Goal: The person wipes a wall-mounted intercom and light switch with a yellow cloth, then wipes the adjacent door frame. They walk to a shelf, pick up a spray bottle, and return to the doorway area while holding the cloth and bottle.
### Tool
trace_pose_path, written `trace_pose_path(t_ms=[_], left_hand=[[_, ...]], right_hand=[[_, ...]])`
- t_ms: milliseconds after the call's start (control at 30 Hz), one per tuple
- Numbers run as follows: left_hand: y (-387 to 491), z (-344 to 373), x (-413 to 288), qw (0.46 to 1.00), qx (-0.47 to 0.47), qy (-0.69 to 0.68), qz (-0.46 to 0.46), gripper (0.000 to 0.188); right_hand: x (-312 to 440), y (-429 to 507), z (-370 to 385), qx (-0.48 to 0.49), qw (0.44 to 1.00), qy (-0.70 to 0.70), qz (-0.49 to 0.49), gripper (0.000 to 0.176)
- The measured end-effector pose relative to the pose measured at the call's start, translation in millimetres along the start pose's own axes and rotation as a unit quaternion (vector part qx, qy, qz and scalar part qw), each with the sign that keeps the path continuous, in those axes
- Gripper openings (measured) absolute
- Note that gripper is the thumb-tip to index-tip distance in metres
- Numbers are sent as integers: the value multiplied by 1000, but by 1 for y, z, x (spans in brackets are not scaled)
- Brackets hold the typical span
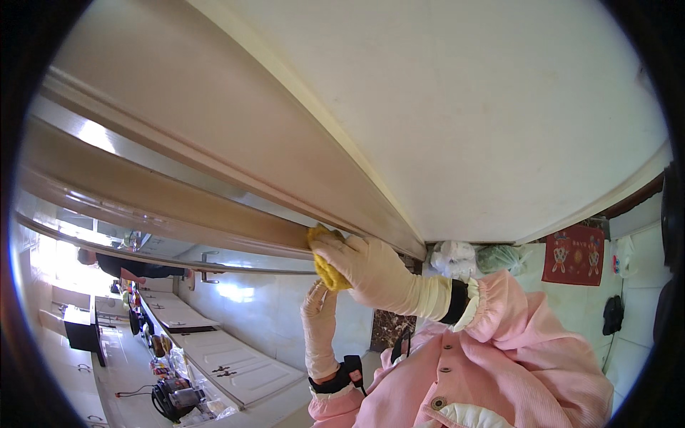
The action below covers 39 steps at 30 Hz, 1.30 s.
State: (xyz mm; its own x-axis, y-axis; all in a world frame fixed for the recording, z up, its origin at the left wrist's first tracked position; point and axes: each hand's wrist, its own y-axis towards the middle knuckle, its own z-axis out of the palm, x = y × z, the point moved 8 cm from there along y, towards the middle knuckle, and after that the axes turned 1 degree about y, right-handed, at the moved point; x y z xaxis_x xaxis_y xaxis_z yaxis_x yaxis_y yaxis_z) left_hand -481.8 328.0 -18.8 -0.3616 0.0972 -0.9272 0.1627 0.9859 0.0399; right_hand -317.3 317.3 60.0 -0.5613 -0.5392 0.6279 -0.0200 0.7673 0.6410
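Note:
My right hand (pixel 369 267), in a cream-coloured glove with a black band at the wrist, presses a folded yellow cloth (pixel 330 267) against the edge of a beige door frame (pixel 214 211). The fingers lie over the cloth. Just below it, my left hand (pixel 321 307), gloved too and with a dark strap at the wrist, is raised beside the narrow edge of a glazed door (pixel 257 266). Its fingertips are near the cloth's lower end; whether they grip the cloth or the door edge I cannot tell.
A white wall (pixel 481 117) fills the upper right. Plastic bags (pixel 454 259), a red mat (pixel 574 255) and a dark shoe (pixel 613 315) lie on the floor. Through the doorway are white kitchen cabinets (pixel 235 364), a cluttered counter and a person in dark clothes (pixel 128 267).

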Motion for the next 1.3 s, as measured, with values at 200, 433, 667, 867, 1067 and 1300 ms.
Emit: trace_pose_path(t_ms=[200,433,667,867,1067,1300], left_hand=[[2,12,-13,999,41,13,9,20],[-8,5,-11,999,30,32,14,20],[-20,-14,16,997,-7,40,-73,23],[-15,-1,-9,998,20,61,-5,20],[-8,3,-15,1000,13,8,8,18],[3,38,-44,993,94,64,43,21]], right_hand=[[-75,-72,53,116,974,30,194,43],[-62,-57,35,-26,941,241,236,42],[4,0,1,-55,971,219,82,53],[-70,-72,43,201,933,114,275,46],[-103,-111,14,244,897,181,322,47],[-90,-99,-63,195,900,191,341,53]])
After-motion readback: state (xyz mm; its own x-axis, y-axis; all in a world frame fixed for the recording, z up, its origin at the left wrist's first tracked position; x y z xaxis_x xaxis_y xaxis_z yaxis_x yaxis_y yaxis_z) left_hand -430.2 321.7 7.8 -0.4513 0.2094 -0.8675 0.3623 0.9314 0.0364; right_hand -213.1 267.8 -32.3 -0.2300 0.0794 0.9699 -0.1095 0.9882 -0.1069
